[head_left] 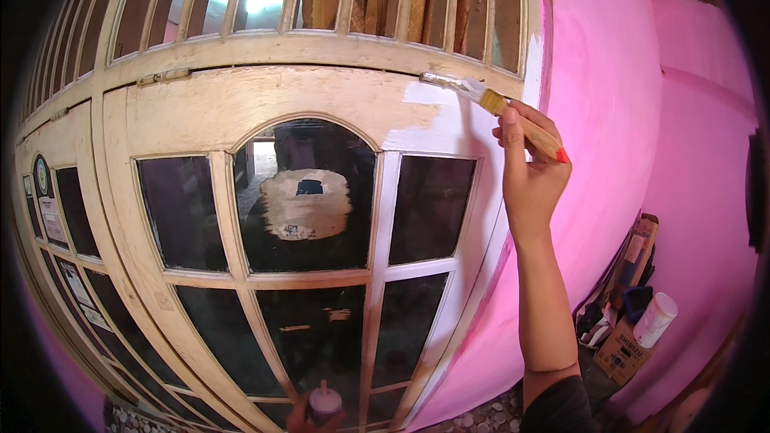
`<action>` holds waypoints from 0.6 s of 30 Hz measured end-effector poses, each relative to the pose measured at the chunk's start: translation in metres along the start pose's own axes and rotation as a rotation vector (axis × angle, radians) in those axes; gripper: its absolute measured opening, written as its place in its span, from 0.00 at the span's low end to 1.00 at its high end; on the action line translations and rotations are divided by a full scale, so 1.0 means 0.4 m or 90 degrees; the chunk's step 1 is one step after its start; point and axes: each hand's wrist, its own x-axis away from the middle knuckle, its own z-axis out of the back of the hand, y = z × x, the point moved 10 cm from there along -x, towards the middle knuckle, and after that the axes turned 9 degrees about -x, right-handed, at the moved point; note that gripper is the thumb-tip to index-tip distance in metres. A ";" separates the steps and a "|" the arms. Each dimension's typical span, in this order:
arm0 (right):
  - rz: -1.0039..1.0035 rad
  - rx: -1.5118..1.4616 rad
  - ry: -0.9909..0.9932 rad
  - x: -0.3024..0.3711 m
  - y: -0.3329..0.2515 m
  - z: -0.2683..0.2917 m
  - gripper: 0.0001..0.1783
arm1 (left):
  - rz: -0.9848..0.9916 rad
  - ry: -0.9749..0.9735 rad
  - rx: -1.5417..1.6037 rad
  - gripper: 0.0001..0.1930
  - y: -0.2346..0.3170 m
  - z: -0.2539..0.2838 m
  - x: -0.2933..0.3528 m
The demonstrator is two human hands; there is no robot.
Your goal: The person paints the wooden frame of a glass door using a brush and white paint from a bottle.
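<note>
My right hand (533,140) is raised at the upper right, fingers closed around the wooden handle of a paintbrush (525,124). White paint coats the bristles, which meet the top edge of the wooden door (192,112) beside its right hinge (433,78). Below the brush, the corner and right stile carry white paint (441,140); the remaining visible wood is mostly bare cream-tan. At the lower edge my left hand (298,415), dim and partly cut off, grips a small container (325,402) with pale contents and a stick standing in it.
Dark glass panes (305,192) fill the door, the arched one bearing a tan patch. Slatted bars (345,0) run above. A pink wall (597,112) borders the right side. A cardboard box (622,353) and a white tub (655,319) stand at the lower right.
</note>
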 end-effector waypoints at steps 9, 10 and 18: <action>0.234 0.079 -0.109 0.032 -0.099 -0.086 0.11 | 0.019 -0.011 0.013 0.35 -0.041 -0.025 0.012; 0.234 0.080 -0.110 0.034 -0.091 -0.076 0.11 | 0.029 -0.022 0.039 0.35 -0.041 -0.030 0.011; 0.329 0.197 -0.122 0.060 -0.119 -0.064 0.17 | 0.039 -0.026 0.024 0.34 -0.041 -0.030 0.010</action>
